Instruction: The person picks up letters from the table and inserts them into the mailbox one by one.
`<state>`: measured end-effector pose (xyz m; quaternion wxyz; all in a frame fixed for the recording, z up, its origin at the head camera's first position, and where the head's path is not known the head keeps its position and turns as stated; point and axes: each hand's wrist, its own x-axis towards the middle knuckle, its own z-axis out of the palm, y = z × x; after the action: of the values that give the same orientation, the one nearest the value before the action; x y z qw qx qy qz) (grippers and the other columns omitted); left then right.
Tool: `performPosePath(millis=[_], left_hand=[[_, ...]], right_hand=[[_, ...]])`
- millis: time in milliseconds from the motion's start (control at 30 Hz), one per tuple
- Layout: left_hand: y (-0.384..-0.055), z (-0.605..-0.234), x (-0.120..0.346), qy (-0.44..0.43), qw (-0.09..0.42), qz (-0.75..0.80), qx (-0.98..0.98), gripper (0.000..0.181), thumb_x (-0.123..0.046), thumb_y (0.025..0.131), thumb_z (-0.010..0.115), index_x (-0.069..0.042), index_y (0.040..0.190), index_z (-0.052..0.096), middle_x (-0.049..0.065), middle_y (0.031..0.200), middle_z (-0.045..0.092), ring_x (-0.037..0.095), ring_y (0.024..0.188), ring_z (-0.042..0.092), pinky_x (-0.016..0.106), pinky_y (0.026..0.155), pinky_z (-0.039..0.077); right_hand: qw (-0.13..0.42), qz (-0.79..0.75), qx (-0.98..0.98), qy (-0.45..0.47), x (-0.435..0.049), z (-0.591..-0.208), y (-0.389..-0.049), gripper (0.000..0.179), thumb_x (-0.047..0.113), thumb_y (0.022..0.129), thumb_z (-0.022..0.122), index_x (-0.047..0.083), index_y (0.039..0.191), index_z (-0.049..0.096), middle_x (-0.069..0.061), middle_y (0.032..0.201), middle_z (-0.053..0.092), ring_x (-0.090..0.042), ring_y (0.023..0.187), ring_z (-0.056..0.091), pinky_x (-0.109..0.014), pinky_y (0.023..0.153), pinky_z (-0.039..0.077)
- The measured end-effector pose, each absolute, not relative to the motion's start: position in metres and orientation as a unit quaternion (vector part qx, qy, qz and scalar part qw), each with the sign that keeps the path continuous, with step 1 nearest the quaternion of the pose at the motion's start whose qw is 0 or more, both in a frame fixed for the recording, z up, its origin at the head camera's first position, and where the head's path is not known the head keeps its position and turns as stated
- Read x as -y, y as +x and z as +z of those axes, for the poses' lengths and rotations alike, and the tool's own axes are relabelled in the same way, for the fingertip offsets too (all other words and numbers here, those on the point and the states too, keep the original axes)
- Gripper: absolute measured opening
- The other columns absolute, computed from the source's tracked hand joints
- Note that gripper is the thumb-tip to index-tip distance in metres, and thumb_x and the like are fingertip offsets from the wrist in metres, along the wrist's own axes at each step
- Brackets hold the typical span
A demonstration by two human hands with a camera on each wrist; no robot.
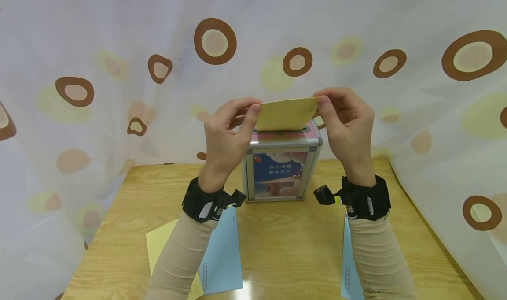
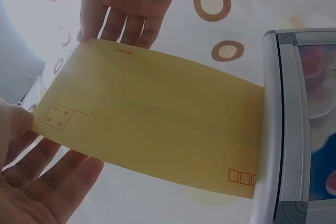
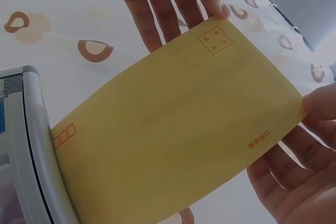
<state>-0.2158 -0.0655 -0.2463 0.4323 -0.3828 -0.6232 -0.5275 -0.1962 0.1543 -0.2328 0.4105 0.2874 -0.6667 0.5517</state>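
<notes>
A yellow envelope (image 1: 286,115) stands upright over the slot in the top of a metal-framed letter box (image 1: 280,170). Its lower end is inside the slot and hidden, as both wrist views show. My left hand (image 1: 229,130) pinches the upper left corner between thumb and fingers. At the upper right corner my right hand (image 1: 348,124) pinches it the same way. Printed stamp squares (image 2: 68,120) show near the corner by my left hand in the left wrist view. A row of small red boxes (image 3: 64,136) sits close to the slot in the right wrist view.
A blue envelope (image 1: 223,256) lies on the wooden table (image 1: 291,247), beside another yellow envelope (image 1: 162,242) partly under my left forearm. A second blue envelope (image 1: 350,264) is partly hidden by my right forearm. A patterned curtain (image 1: 253,40) hangs behind and at both sides.
</notes>
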Motion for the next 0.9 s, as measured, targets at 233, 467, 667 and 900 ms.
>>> performPosePath(millis=[233,467,667,900], left_hand=[[-0.2154,-0.2442,0.0647,-0.383,0.439,-0.525,0.621,0.015,-0.008,0.093,0.064,0.0,0.103,0.07,0.015,0.094,0.072,0.014,0.085,0.068,0.029,0.075,0.06],[-0.2147,-0.2466,0.0629,-0.389,0.439,-0.527,0.614,0.015,-0.005,0.092,0.063,0.002,0.103,0.069,0.016,0.093,0.072,0.015,0.082,0.069,0.03,0.074,0.06],[-0.2138,-0.2468,0.0631,-0.389,0.443,-0.522,0.616,0.014,-0.005,0.092,0.063,0.002,0.102,0.07,0.016,0.091,0.072,0.016,0.082,0.068,0.029,0.075,0.06],[-0.2138,-0.2469,0.0622,-0.389,0.446,-0.519,0.617,0.013,-0.005,0.092,0.063,0.002,0.101,0.07,0.016,0.091,0.072,0.016,0.083,0.068,0.029,0.075,0.06]], right_hand=[[0.411,0.562,0.655,0.294,-0.1539,-0.229,-0.1964,0.015,0.003,0.094,0.059,-0.009,0.1,0.067,-0.006,0.087,0.069,-0.024,0.072,0.065,-0.02,0.061,0.054],[0.41,0.569,0.653,0.286,-0.1558,-0.2315,-0.1936,0.016,0.003,0.093,0.06,-0.01,0.099,0.065,-0.007,0.088,0.069,-0.024,0.072,0.065,-0.02,0.06,0.055],[0.409,0.567,0.656,0.285,-0.1565,-0.2321,-0.193,0.015,0.002,0.093,0.06,-0.011,0.099,0.065,-0.006,0.088,0.069,-0.024,0.074,0.066,-0.02,0.062,0.055],[0.411,0.564,0.659,0.281,-0.1575,-0.2334,-0.192,0.016,0.003,0.093,0.06,-0.01,0.098,0.066,-0.007,0.088,0.069,-0.024,0.073,0.064,-0.02,0.061,0.054]])
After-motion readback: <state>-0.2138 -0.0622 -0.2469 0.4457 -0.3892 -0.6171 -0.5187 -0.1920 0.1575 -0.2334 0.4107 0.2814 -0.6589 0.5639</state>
